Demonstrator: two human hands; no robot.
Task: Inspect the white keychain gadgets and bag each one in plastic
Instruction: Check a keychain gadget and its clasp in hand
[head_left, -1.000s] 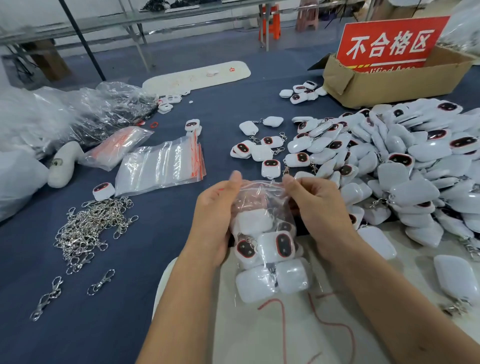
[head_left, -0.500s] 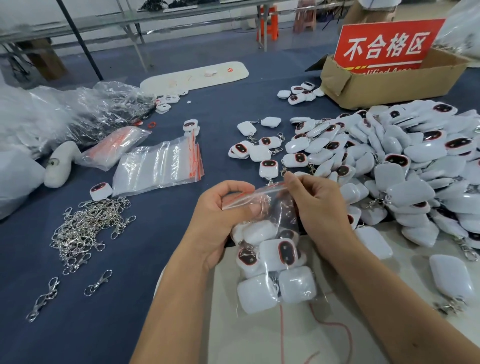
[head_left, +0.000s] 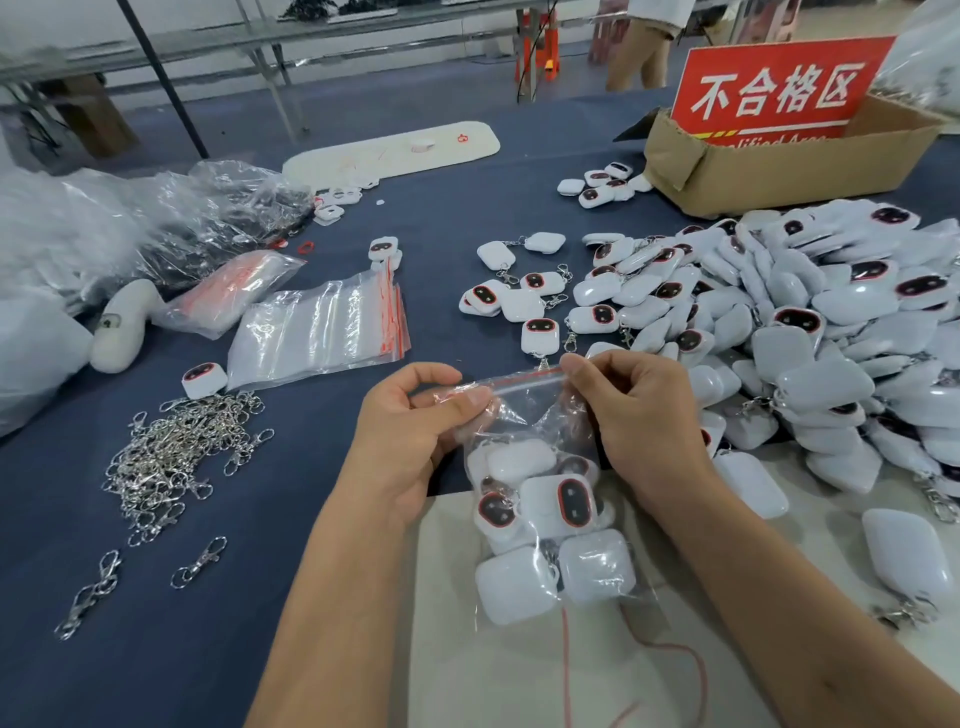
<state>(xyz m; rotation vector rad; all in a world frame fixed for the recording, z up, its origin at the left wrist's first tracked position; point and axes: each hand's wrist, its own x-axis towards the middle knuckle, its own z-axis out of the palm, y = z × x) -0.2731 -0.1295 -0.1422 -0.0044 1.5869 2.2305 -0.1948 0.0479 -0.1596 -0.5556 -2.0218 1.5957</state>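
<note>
Plastic zip bag (head_left: 540, 499), already holding several gadgets, is pinched at its red seal by left hand (head_left: 415, 431) and right hand (head_left: 631, 415) (closing, I judge), while a large unbagged pile (head_left: 810, 332) waits on the worktop (head_left: 311, 519).

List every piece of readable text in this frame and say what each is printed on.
"不合格区": large white characters on the red sign standing in the cardboard box.
"...lified Area": smaller white line under them, its start cut off by the box edge.
Small mark on the white object at left: too blurred to read.
</note>
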